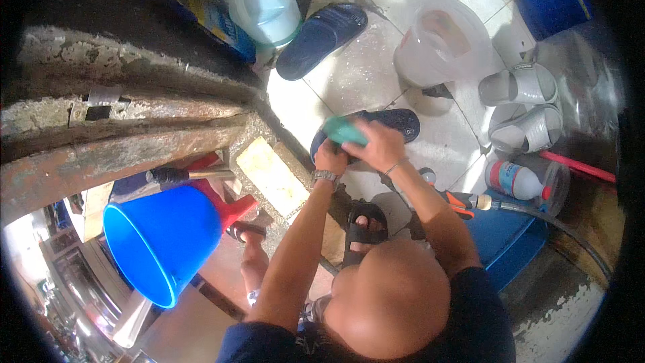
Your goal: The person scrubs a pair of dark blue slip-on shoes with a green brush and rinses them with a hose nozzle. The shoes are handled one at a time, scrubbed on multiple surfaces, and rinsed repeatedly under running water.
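My right hand (380, 146) is closed on a green scrub brush (345, 131), blurred, at the toe or heel end of a dark blue slide sandal (393, 122) on the white tiled floor. My left hand (330, 156) rests against that same sandal's left end and grips it, partly hidden beneath the brush. A second dark blue slide sandal (322, 40) lies farther forward on wet tiles. To the right of my hands, a pair of grey slide sandals (529, 128) sits side by side.
A translucent tub (438, 50) and a jug (267, 7) stand ahead. A blue bucket (166, 237) lies tipped at left, near a yellowish block (272, 176). At right are a white bottle (516, 180), a hose with an orange nozzle (456, 201) and a blue stool (504, 242).
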Tool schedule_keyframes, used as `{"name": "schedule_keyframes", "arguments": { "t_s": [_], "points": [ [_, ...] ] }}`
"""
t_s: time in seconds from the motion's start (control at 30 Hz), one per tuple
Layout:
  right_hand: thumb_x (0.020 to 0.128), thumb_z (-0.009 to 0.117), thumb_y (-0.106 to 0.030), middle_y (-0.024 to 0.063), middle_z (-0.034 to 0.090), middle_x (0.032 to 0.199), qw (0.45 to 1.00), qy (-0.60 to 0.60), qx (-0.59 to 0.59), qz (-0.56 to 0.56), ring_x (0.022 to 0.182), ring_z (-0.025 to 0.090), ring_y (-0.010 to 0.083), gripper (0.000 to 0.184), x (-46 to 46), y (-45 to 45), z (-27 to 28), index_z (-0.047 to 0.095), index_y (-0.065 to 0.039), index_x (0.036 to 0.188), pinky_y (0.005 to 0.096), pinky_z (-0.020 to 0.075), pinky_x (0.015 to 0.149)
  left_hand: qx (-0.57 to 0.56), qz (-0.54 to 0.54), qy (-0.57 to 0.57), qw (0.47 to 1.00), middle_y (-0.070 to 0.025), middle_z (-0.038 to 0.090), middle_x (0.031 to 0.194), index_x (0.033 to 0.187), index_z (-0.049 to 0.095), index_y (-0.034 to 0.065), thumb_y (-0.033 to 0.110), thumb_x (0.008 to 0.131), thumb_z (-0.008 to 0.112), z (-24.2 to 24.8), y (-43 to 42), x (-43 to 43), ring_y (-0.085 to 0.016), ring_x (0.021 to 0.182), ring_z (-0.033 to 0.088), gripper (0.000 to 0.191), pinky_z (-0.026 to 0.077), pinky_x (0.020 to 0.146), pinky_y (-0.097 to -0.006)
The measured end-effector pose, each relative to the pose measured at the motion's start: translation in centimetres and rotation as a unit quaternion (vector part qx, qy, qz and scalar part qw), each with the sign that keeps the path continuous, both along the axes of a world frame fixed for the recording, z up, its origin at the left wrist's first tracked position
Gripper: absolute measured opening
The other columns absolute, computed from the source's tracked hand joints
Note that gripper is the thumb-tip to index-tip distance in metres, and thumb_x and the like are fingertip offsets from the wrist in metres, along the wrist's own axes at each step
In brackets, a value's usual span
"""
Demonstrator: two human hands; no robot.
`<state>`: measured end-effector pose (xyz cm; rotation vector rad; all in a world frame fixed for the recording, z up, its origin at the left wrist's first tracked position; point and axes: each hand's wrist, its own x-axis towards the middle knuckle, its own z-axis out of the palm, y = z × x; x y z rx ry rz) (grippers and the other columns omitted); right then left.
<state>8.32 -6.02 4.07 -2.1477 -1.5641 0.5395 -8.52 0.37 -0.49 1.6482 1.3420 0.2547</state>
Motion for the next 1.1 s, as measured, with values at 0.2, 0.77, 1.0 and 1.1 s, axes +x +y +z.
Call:
{"name": "schedule_keyframes", "arguments": {
  "t_s": [0.2, 0.77, 1.0, 1.1],
  "points": [
    [0.077, 0.074, -0.057, 0.0169, 0.07, 0.086, 0.993, -0.075, -0.085, -0.037, 0.076, 0.07, 0.038, 0.064, -0.5, 1.2, 0.9, 0.06, -0.026, 0.131, 0.0494, 0.0568, 0.066, 0.012, -0.012, 0.0, 1.0, -0.0183, 0.073, 0.105, 0.114, 0.068, 0.0082, 0.024, 0.087, 0.068, -0.7, -0.3, -0.7, -0.039, 0.099, 0.069, 0.03, 0.054, 0.086, -0.0444],
    [0.073, 0.082, -0.029, 0.0197, 0.068, 0.097, 0.97, -0.043, -0.052, -0.232, 0.094, 0.065, 0.0402, 0.073, -0.7, -7.0, 0.3, 0.054, -0.015, 0.138, 0.0502, 0.051, 0.08, 0.004, -0.234, 0.131, 0.963, -0.0198, 0.07, 0.107, 0.118, 0.065, 0.0074, 0.027, 0.08, 0.078, 4.1, 5.7, -0.6, -0.039, 0.104, 0.066, 0.044, 0.053, 0.089, -0.0461],
    [0.081, 0.076, -0.023, 0.015, 0.061, 0.093, 0.992, -0.004, 0.11, -0.063, 0.086, 0.064, 0.0413, 0.07, -2.2, -2.6, 11.3, 0.05, -0.022, 0.146, 0.0494, 0.052, 0.075, 0.176, -0.068, -0.102, 0.977, -0.0182, 0.072, 0.085, 0.11, 0.071, 0.0091, 0.014, 0.088, 0.069, 9.9, 4.9, -1.1, -0.037, 0.079, 0.072, 0.023, 0.057, 0.07, -0.043],
    [0.083, 0.074, -0.023, 0.0176, 0.062, 0.096, 0.995, 0.037, 0.084, -0.042, 0.087, 0.063, 0.0421, 0.067, -3.1, 0.0, 13.5, 0.051, -0.021, 0.146, 0.0499, 0.0519, 0.077, 0.206, -0.104, -0.073, 0.97, -0.0189, 0.073, 0.096, 0.117, 0.07, 0.0105, 0.006, 0.087, 0.065, 10.4, 5.0, -2.4, -0.036, 0.088, 0.072, 0.031, 0.057, 0.075, -0.0419]
  ]
}}
